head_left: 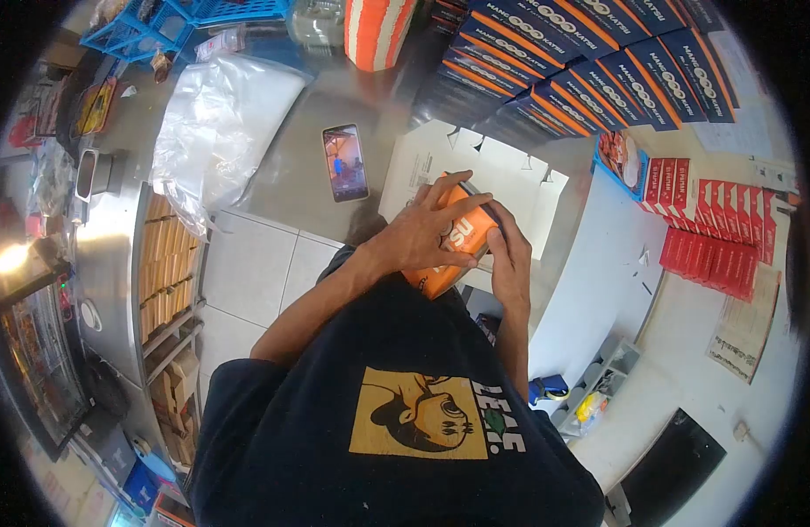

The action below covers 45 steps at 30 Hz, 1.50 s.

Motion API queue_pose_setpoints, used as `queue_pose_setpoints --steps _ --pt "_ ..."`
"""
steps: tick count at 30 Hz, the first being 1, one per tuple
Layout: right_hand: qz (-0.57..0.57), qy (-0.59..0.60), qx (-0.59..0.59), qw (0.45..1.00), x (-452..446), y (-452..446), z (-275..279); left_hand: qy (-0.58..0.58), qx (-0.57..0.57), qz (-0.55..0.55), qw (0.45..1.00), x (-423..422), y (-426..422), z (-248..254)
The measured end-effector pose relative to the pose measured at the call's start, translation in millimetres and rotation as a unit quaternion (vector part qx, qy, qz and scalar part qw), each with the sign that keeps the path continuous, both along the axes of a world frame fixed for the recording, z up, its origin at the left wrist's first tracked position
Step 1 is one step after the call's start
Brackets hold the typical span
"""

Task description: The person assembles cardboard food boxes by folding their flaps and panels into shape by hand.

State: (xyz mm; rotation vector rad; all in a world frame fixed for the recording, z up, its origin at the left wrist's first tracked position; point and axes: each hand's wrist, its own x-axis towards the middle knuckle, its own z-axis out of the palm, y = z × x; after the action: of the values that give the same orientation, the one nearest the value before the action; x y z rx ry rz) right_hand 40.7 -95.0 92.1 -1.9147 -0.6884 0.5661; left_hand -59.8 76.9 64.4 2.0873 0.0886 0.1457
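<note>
An orange box [433, 279] with white lettering and a dark edge is held tilted in front of the chest, over the near edge of the counter. Across its upper face lies my left hand [428, 230], fingers spread and bent around the box. My right hand [507, 255] grips the far right side, its thumb against the box edge. Just beyond the hands, white flat card sheets [510, 189] with small cut-outs rest on the steel counter [286, 189]. A phone [345, 162] with its screen lit lies left of them.
Stacked dark blue and orange boxes [589, 70] stand at the back right, red boxes [708, 215] further right. Clear plastic bags [225, 127] lie at the left, blue baskets [172, 26] behind them. A striped orange and white container [377, 35] stands at the back.
</note>
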Motion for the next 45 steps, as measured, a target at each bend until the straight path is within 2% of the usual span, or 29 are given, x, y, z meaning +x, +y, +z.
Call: queue_pose_setpoints --steps 4,7,9,10,12,16,19,21,25,28,30,31,32,34,35,36,38,40,42,44,45 --pt "0.0 0.024 0.004 1.0 0.0 4.5 1.3 0.029 -0.015 0.006 0.999 -3.3 3.1 -0.6" --pt "0.021 0.027 0.006 0.999 4.4 9.1 3.8 0.009 -0.061 0.012 0.998 -1.5 6.2 -3.7" --pt "0.034 0.033 0.0 0.999 4.7 8.3 8.0 0.047 -0.14 0.031 0.989 -2.9 5.5 4.7" --pt "0.028 0.028 0.0 0.999 6.3 7.8 4.8 0.043 -0.14 0.024 0.989 -2.5 4.7 0.6" --pt "0.03 0.051 0.029 0.998 6.8 5.4 -6.0 -0.015 -0.037 0.064 0.997 -4.3 0.3 -6.5" --pt "0.036 0.025 0.015 0.999 8.3 5.9 -8.2 0.014 -0.025 0.071 0.997 -5.1 -5.3 -0.9" --pt "0.042 0.062 0.001 0.997 10.0 2.6 -4.2 0.012 -0.045 0.081 0.996 -4.9 -7.0 -5.6" --pt "0.02 0.115 -0.014 0.993 10.4 1.0 -8.8 0.006 -0.014 0.078 0.997 -4.7 -8.0 -4.6" --pt "0.008 0.117 -0.003 0.993 6.6 2.4 -13.0 0.039 0.026 0.07 0.996 -4.4 -12.3 0.6" --pt "-0.003 0.06 0.031 0.998 -1.1 14.0 -20.9 0.042 0.067 0.07 0.994 -5.6 -18.0 -0.6" --pt "-0.1 0.03 0.07 0.992 -10.9 23.8 -29.4 0.026 0.164 0.066 0.984 -6.4 -27.1 -1.9" --pt "-0.096 0.034 0.069 0.992 -10.3 25.5 -35.0 0.001 0.202 0.049 0.978 -7.1 -26.2 -6.4" --pt "-0.137 0.039 0.053 0.988 -6.1 28.3 -41.6 0.004 0.204 0.053 0.978 -6.2 -23.9 -10.2" --pt "-0.178 0.048 0.036 0.982 -2.4 29.4 -44.8 -0.063 0.002 0.091 0.994 -3.7 -18.7 -12.0" --pt "-0.192 0.05 0.068 0.978 0.1 28.7 -45.0 -0.058 -0.035 0.17 0.983 -2.5 -16.1 -13.3" --pt "-0.208 0.053 0.099 0.972 0.8 27.6 -44.5 -0.057 -0.035 0.17 0.983 -1.9 -12.3 -10.1" --pt "-0.2 0.04 0.086 0.975 -3.8 25.2 -42.9 0.062 -0.266 0.16 0.948 -1.6 -6.3 -4.3" --pt "-0.223 0.047 0.09 0.969 -10.2 31.5 -42.1 0.102 -0.28 0.155 0.942 2.3 -8.9 -13.7" --pt "-0.196 0.033 0.068 0.978 -21.9 33.7 -44.0 0.002 -0.301 0.234 0.925 5.7 -15.1 -17.9" --pt "-0.177 0.009 0.051 0.983 -24.9 31.8 -47.4 0.014 -0.322 0.251 0.913 7.0 -14.1 -7.3" --pt "-0.174 0.063 0.054 0.981 -24.9 29.4 -47.9 0.028 -0.347 0.271 0.897 7.2 -14.8 0.4"
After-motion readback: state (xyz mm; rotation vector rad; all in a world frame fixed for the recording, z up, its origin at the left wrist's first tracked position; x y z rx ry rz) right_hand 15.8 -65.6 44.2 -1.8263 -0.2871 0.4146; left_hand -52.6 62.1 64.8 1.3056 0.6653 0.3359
